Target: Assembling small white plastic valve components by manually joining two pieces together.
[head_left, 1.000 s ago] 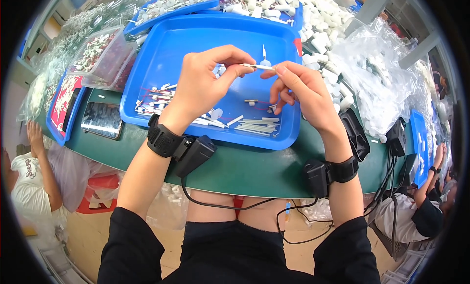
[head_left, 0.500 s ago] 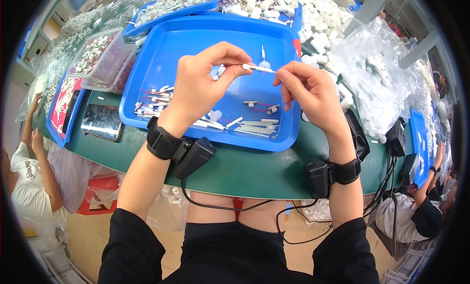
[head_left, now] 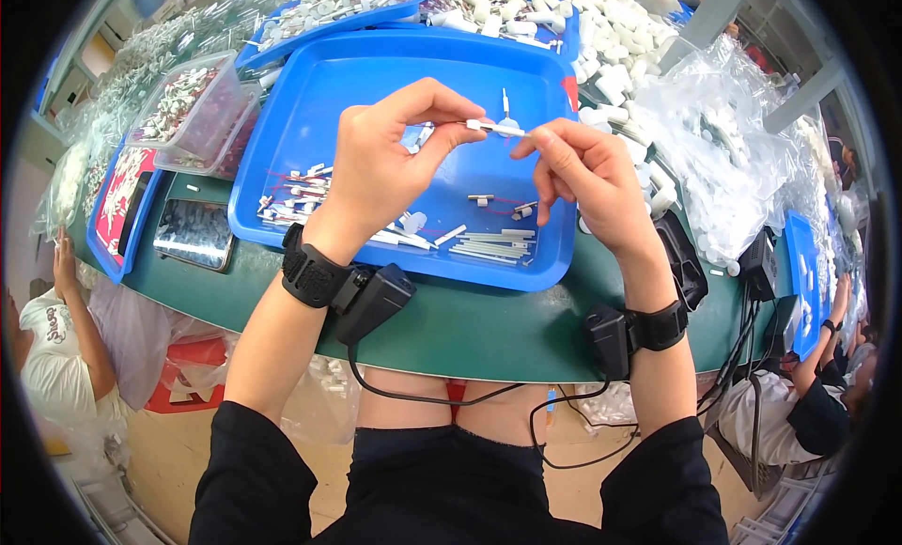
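Over the blue tray [head_left: 442, 56], my left hand [head_left: 385, 160] pinches a small white stick-shaped part [head_left: 500, 129] between thumb and forefinger. A short white sleeve sits on the stick near my left fingertips, and a thin dark-red wire shows behind them. My right hand [head_left: 592, 179] has its thumb and bent fingers at the stick's right end; its grip there is partly hidden. Below, several loose white sticks [head_left: 492, 246] lie side by side in the tray, near two small wired parts [head_left: 481, 200]. A heap of similar wired parts [head_left: 299, 193] lies by my left wrist.
Clear plastic boxes [head_left: 193, 108] of small parts and a phone [head_left: 194, 233] are at the left. White cylindrical pieces [head_left: 620, 47] and plastic bags [head_left: 714, 150] crowd the right. Cables [head_left: 536, 423] hang from my wrist devices. Other people sit at both sides.
My right fingers have shifted slightly left and spread a little at the stick's end. My left hand has barely moved. The person at far left has changed arm position.
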A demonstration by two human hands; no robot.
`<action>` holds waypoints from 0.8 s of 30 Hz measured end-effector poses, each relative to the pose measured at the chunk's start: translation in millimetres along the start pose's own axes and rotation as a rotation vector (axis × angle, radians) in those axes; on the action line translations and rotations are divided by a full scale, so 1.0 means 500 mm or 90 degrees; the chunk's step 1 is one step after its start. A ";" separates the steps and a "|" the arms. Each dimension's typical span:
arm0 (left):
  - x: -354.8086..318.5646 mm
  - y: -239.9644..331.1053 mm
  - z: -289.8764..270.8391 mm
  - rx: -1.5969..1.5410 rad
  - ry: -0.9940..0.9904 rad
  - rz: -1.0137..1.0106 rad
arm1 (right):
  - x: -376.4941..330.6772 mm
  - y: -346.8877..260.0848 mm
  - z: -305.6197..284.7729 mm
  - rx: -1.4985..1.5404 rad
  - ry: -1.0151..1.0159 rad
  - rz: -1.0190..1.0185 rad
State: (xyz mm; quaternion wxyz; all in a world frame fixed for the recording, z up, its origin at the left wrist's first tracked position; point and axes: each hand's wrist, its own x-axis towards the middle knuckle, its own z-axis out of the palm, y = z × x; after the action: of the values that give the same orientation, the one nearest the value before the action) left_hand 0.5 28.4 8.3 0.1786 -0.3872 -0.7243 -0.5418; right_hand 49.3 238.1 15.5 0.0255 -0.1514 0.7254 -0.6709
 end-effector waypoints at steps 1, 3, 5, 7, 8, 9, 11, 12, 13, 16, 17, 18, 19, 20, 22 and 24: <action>0.000 0.002 -0.002 -0.009 -0.018 -0.028 | 0.001 -0.001 0.002 0.000 -0.001 -0.001; 0.002 -0.004 0.002 -0.014 0.007 -0.029 | 0.004 -0.005 0.003 0.069 0.079 -0.026; 0.001 -0.006 0.003 -0.019 0.032 -0.029 | 0.005 -0.005 0.001 0.047 0.092 -0.027; 0.000 -0.007 0.005 -0.048 0.041 -0.062 | 0.004 0.001 -0.002 0.026 0.107 -0.027; 0.000 -0.007 0.005 -0.048 0.040 -0.061 | 0.004 0.004 -0.002 -0.005 0.096 -0.029; 0.000 -0.006 0.006 -0.041 0.026 -0.069 | 0.003 0.007 -0.003 -0.037 0.086 -0.029; 0.000 -0.008 0.008 -0.035 0.011 -0.077 | 0.003 0.012 -0.006 -0.064 0.079 -0.039; -0.001 -0.010 0.007 -0.041 0.008 -0.074 | 0.004 0.016 -0.005 -0.088 0.070 -0.048; -0.001 -0.011 0.007 -0.047 0.005 -0.071 | 0.005 0.019 -0.003 -0.087 0.070 -0.048; -0.002 -0.012 0.006 -0.050 0.010 -0.065 | 0.006 0.023 0.004 -0.050 0.074 -0.054; -0.002 -0.012 0.007 -0.051 0.010 -0.065 | 0.005 0.022 0.004 -0.041 0.070 -0.048; -0.003 -0.012 0.007 -0.046 0.001 -0.067 | 0.005 0.023 0.005 -0.031 0.064 -0.043; -0.003 -0.013 0.008 -0.040 -0.008 -0.069 | 0.005 0.023 0.008 -0.031 0.064 -0.042; -0.002 -0.012 0.008 -0.041 -0.008 -0.070 | 0.005 0.022 0.011 -0.043 0.064 -0.036; -0.001 -0.007 0.006 -0.034 -0.018 -0.065 | 0.006 0.018 0.014 -0.053 0.062 -0.030; 0.000 -0.010 0.007 -0.062 -0.009 -0.081 | 0.005 0.013 0.011 -0.014 0.054 -0.015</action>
State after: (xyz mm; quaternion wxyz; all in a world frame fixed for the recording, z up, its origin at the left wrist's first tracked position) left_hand -2.7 31.2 4.0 0.1198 -0.3524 -0.7215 -0.5839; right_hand 46.8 232.5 9.3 -0.0151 -0.1316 0.7314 -0.6690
